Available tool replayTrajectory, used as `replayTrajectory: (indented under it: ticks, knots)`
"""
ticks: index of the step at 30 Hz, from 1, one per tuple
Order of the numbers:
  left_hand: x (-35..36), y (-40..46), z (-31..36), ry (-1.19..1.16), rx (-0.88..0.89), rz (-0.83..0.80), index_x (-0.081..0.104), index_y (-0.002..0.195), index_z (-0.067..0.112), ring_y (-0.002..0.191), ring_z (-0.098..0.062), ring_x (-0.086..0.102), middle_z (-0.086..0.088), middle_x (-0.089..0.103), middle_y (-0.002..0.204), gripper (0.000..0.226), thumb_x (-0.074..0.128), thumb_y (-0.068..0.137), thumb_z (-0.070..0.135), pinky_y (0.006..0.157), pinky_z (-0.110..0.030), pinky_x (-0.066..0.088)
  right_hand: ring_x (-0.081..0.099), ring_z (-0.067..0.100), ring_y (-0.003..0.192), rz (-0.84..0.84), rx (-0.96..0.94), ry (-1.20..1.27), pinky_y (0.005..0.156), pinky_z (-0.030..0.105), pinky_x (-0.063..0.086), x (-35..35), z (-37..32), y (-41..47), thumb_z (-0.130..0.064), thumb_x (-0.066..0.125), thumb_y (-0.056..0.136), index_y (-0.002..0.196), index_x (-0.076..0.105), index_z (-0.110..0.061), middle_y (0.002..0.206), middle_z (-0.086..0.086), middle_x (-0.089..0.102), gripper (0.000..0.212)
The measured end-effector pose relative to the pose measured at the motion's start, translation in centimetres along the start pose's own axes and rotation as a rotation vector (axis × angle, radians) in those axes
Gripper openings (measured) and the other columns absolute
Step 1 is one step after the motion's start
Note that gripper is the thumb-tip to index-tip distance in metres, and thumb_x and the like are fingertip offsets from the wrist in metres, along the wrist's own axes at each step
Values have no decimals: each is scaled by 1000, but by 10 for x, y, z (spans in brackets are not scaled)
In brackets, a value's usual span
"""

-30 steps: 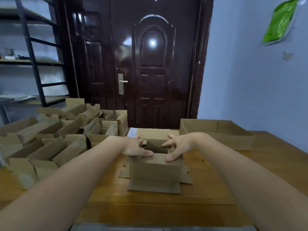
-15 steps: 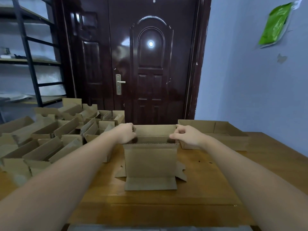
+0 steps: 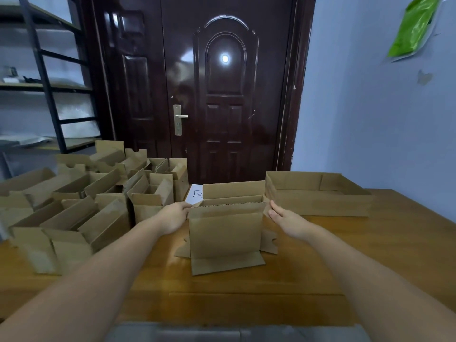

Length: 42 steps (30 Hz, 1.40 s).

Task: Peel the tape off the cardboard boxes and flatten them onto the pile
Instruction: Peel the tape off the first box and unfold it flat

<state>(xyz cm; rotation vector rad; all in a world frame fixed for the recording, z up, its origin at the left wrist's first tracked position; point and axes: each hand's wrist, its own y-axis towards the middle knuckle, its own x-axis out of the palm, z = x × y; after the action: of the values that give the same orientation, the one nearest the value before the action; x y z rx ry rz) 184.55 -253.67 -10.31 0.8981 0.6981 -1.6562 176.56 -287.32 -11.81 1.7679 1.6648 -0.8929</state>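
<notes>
We look down at a wooden table (image 3: 370, 255), both arms reaching to 12 o'clock. At centre stands the box (image 3: 225, 233) we work on: upright, top open, bottom flaps splayed flat on the wood toward 6, 3 and 9 o'clock. Our left hand (image 3: 174, 218) is against its left upper edge, fingers hidden behind the wall, so we cannot tell if they pinch or only press. Our right hand (image 3: 287, 222) lies against the right upper corner with fingers straight and together, pressing, not pinching. No tape shows on this box from here.

At 9 to 10 o'clock sits a crowd of small open boxes (image 3: 81, 213), just beside our left wrist. At 1 o'clock is a wide shallow carton (image 3: 318, 198), near the box. A white sheet (image 3: 195, 196) peeks out at 12, behind the box. Beyond is a dark door (image 3: 224, 95); shelves (image 3: 44, 77) at 10 o'clock; a green bag (image 3: 414, 28) on the wall at 2.

Risks, as we judge: squeezing unevenly could make the walls buckle crooked rather than fold along creases; the box could skid on the smooth wood; our left elbow could knock the nearby boxes.
</notes>
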Motion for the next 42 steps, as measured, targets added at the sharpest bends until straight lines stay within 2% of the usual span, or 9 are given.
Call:
replayTrajectory:
  ticks: [4, 7, 10, 13, 17, 22, 27, 36, 42]
  knots:
    - [-7, -2, -17, -198, -87, 218, 45, 149, 14, 132, -29, 52, -10, 55, 145, 45, 39, 110, 37, 106, -38, 42, 32, 29, 149, 114, -4, 189, 119, 52, 34, -7, 1, -3, -75, 32, 93, 162, 10, -38, 167, 1, 25, 81]
    - [-12, -5, -34, -247, -96, 306, 57, 135, 12, 126, -28, 56, -14, 59, 139, 30, 41, 110, 18, 105, -39, 45, 36, 32, 147, 173, 32, 316, 114, 53, 40, -17, 8, -9, -85, 37, 76, 162, 11, -35, 167, 5, 24, 102]
    - [-9, -12, -47, -118, -44, -59, 44, 149, 16, 136, -25, 50, -10, 50, 150, 57, 62, 96, 4, 105, -35, 47, 32, 30, 149, 46, 49, 135, 118, 52, 35, -17, 19, -13, -90, 56, 65, 163, 3, -31, 169, 4, 20, 126]
    - [7, -19, -37, -217, 16, -290, 14, 163, 21, 147, -25, 37, -3, 36, 161, 115, 89, 77, 31, 114, -37, 39, 31, 28, 150, -65, 56, 43, 119, 46, 36, -1, 18, -8, -84, 76, 54, 162, -4, -34, 169, 3, 20, 144]
    - [29, -14, -12, -448, 80, -161, 34, 154, 19, 135, -19, 50, 4, 55, 142, 106, 93, 68, 41, 112, -35, 44, 31, 26, 150, -100, -15, 67, 121, 44, 33, 22, 0, 4, -72, 83, 62, 163, 3, -29, 166, 1, 26, 136]
    - [23, -10, 4, -508, 118, 37, 42, 143, 17, 117, -15, 60, 5, 60, 130, 94, 91, 69, 46, 92, -27, 53, 49, 20, 136, 11, -94, 252, 110, 35, 43, 13, -27, -2, -38, 78, 87, 150, 41, -16, 145, -2, 54, 76]
    - [-3, -12, 11, -548, 108, 76, 37, 148, 14, 106, -3, 57, 5, 54, 130, 123, 83, 52, 76, 87, -23, 47, 58, 14, 123, -15, -98, 382, 109, 41, 49, -9, -31, -6, -49, 79, 79, 140, 54, -23, 132, -8, 64, 70]
    - [-7, -12, 5, -624, -101, 133, 42, 132, 16, 109, -23, 58, -7, 56, 127, 78, 83, 78, 53, 93, -42, 54, 71, 28, 110, 9, -1, 866, 98, 49, 55, -23, -25, -10, -17, 66, 98, 129, 64, -15, 117, 6, 75, 31]
    - [8, -14, 10, -547, 5, 190, 27, 141, 17, 117, -23, 52, -8, 47, 141, 74, 79, 90, 33, 101, -40, 49, 69, 27, 105, 87, 66, 718, 87, 43, 56, -23, -25, -11, -16, 69, 96, 132, 58, -9, 116, 8, 73, 38]
